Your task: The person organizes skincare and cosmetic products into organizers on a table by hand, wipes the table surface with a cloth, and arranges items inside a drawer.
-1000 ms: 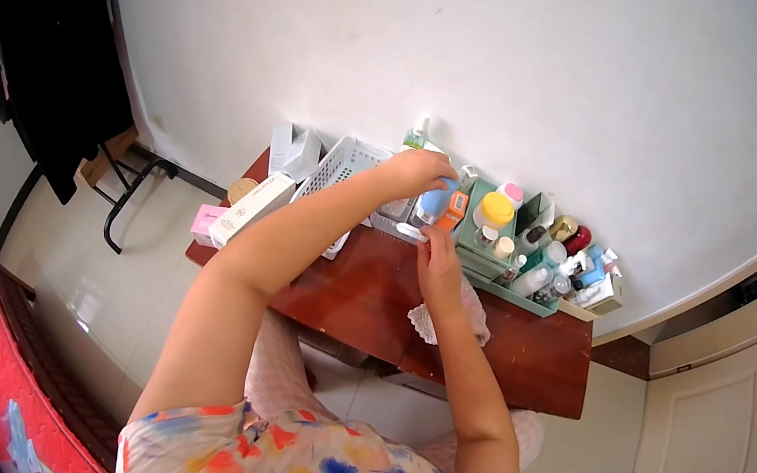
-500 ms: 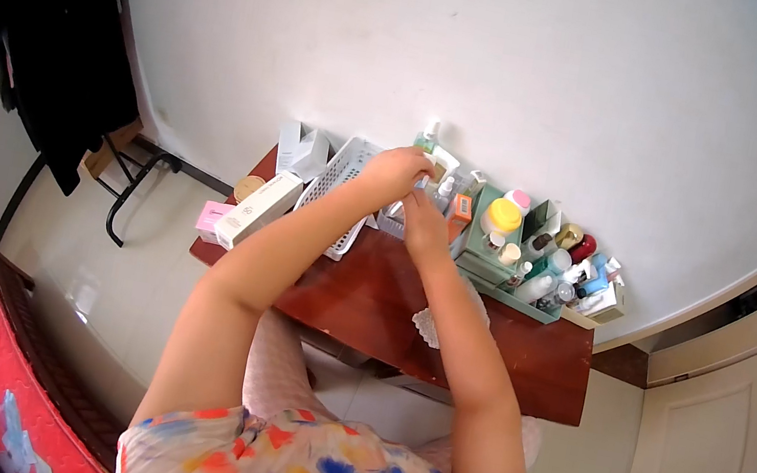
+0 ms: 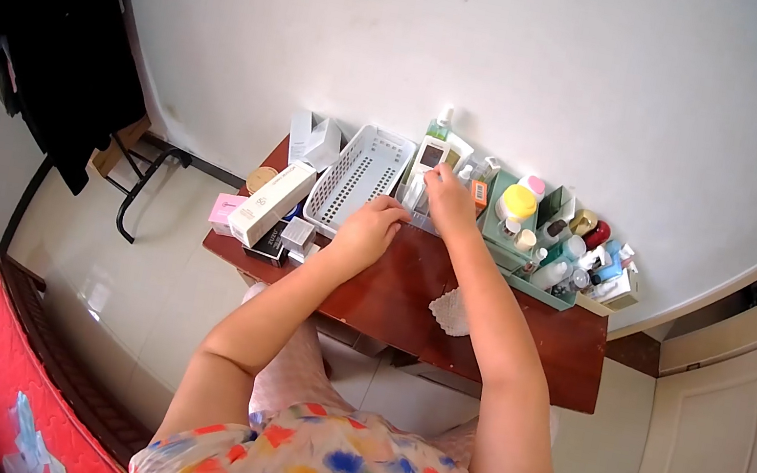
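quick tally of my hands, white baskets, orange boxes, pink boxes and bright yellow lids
hands: 2 (left hand, right hand)
white basket: 1
orange box: 1
pink box: 1
bright yellow lid: 1
total: 6

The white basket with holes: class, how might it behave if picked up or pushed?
The white basket would probably feel light for its size, since holes pierce it and nothing shows inside. It likely holds its shape, as its rim looks straight and even. Pushed, it may slide rather than roll, its base looking flat and the table glossy.
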The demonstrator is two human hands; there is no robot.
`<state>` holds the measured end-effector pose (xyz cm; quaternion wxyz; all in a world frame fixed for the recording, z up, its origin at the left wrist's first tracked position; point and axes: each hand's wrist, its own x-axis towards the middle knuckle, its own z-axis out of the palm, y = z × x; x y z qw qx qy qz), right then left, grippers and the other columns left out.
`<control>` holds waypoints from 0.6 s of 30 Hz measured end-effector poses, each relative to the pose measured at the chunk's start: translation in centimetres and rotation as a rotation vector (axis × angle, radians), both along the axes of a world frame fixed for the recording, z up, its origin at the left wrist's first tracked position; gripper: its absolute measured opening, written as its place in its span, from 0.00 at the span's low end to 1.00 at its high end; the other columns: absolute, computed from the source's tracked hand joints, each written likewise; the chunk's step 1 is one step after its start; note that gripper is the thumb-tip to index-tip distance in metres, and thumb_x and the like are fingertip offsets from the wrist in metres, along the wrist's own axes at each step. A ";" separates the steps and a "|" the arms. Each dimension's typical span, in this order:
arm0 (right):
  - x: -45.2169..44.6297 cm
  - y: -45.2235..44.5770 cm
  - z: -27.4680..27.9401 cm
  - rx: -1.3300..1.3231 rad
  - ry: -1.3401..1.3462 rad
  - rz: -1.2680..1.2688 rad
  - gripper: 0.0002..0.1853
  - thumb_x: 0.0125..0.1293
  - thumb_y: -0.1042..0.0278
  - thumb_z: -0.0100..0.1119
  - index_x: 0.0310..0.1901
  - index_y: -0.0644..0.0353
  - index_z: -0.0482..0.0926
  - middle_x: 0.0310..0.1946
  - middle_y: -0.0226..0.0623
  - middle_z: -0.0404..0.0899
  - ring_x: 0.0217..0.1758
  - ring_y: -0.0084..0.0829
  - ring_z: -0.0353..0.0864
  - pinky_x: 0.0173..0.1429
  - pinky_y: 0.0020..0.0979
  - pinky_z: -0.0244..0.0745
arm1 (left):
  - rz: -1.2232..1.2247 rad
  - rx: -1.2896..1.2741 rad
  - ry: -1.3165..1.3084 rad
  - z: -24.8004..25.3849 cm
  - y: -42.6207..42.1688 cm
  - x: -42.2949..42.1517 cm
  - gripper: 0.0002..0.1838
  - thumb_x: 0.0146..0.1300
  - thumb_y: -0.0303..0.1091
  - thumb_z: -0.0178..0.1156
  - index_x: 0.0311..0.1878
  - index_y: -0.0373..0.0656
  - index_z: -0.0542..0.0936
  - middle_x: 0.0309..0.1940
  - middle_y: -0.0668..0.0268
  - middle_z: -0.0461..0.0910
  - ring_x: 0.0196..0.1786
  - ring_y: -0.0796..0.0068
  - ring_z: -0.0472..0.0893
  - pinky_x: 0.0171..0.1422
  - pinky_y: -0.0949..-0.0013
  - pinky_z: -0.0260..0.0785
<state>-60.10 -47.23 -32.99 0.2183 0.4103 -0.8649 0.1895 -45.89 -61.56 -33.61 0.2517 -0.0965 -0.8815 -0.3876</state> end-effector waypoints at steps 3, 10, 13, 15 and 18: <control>0.0 0.8 0.4 -0.009 -0.008 -0.073 0.03 0.62 0.75 0.57 0.38 0.60 0.75 0.42 0.39 0.75 0.43 0.46 0.81 0.42 0.45 0.78 | -0.035 0.008 0.026 -0.4 0.5 -0.7 0.09 0.61 0.24 0.59 0.44 0.41 0.83 0.45 0.59 0.79 0.50 0.54 0.80 0.56 0.58 0.74; -0.3 3.7 1.6 -0.086 -0.101 -0.049 0.05 0.61 0.74 0.62 0.35 0.59 0.74 0.40 0.39 0.74 0.42 0.46 0.81 0.42 0.46 0.78 | -0.074 -0.021 -0.050 -1.1 1.3 -0.7 0.11 0.60 0.26 0.61 0.46 0.42 0.83 0.48 0.59 0.79 0.51 0.54 0.80 0.58 0.59 0.73; -0.2 4.4 1.4 -0.038 -0.044 -0.026 0.06 0.59 0.75 0.63 0.35 0.59 0.76 0.40 0.37 0.75 0.43 0.45 0.81 0.44 0.44 0.79 | -0.082 -0.035 -0.085 -1.2 1.6 -0.3 0.11 0.60 0.26 0.62 0.46 0.42 0.83 0.47 0.59 0.79 0.51 0.54 0.80 0.57 0.58 0.74; 0.2 4.7 1.6 -0.035 -0.013 0.000 0.06 0.58 0.76 0.64 0.36 0.58 0.77 0.40 0.36 0.75 0.43 0.44 0.81 0.45 0.43 0.79 | -0.095 -0.052 -0.078 -1.6 1.8 -0.3 0.11 0.60 0.26 0.62 0.46 0.42 0.83 0.47 0.59 0.79 0.51 0.54 0.80 0.57 0.58 0.74; 1.5 5.4 2.7 -0.116 -0.028 0.048 0.07 0.58 0.77 0.63 0.38 0.58 0.78 0.40 0.35 0.76 0.43 0.44 0.81 0.46 0.41 0.78 | -0.098 -0.088 -0.084 -1.3 2.0 0.1 0.11 0.59 0.27 0.62 0.46 0.42 0.83 0.46 0.58 0.80 0.51 0.53 0.80 0.57 0.58 0.74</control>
